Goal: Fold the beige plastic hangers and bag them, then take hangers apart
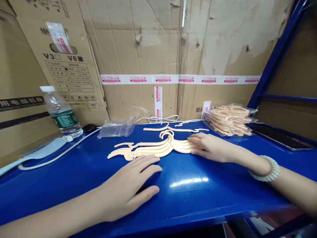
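Observation:
Several cream plastic clothes hangers (pixel 155 149) lie stacked in the middle of the blue tabletop, hooks pointing away from me. My right hand (pixel 210 145) grips their right ends between thumb and fingers, and those ends are hidden under it. A bracelet of pale beads circles the right wrist. My left hand (pixel 137 178) rests in front of the stack's left half, open, fingers spread. Its fingertips lie close to the hangers' near edge; whether they touch, I cannot tell. Just behind the stack lies another cream hanger (pixel 160 129), with loose hanger-like pieces beside it.
On the right, a clear bag of folded cream hangers (pixel 229 120) sits near a dark phone (pixel 279 137). A water bottle (pixel 61 114), a pale hairbrush (pixel 47 148), a white cable (pixel 81 140) and a clear plastic wrapper (pixel 117 128) lie left. Cardboard (pixel 138 49) stands behind.

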{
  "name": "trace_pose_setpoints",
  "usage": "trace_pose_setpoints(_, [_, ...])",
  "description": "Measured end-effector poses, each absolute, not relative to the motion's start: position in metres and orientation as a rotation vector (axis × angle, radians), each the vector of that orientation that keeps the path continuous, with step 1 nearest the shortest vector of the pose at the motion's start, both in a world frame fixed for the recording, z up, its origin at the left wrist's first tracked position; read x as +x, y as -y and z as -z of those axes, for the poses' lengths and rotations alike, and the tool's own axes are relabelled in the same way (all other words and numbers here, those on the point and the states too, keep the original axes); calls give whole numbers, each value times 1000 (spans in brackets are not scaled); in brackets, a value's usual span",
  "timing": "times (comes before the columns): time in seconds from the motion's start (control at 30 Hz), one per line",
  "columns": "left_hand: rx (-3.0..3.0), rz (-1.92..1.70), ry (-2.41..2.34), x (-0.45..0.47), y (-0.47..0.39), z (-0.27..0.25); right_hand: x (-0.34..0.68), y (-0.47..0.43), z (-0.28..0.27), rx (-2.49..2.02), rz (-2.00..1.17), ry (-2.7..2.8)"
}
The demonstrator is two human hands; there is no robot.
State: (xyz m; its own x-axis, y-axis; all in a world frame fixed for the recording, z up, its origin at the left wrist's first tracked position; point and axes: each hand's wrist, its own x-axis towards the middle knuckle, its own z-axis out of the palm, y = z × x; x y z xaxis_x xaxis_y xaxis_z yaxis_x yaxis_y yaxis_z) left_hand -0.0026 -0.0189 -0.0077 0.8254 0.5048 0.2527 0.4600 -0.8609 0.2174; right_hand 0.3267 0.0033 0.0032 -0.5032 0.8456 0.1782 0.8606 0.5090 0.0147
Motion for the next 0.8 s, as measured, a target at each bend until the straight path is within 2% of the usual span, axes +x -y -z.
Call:
trace_pose_setpoints(0.6, [2849,-442,-736,0,18,3,331,-7,0,-1457,147,2590])
trace_pose_setpoints(0.8, [2857,-420,-750,1,17,2,331,-7,-2,-1447,235,2551])
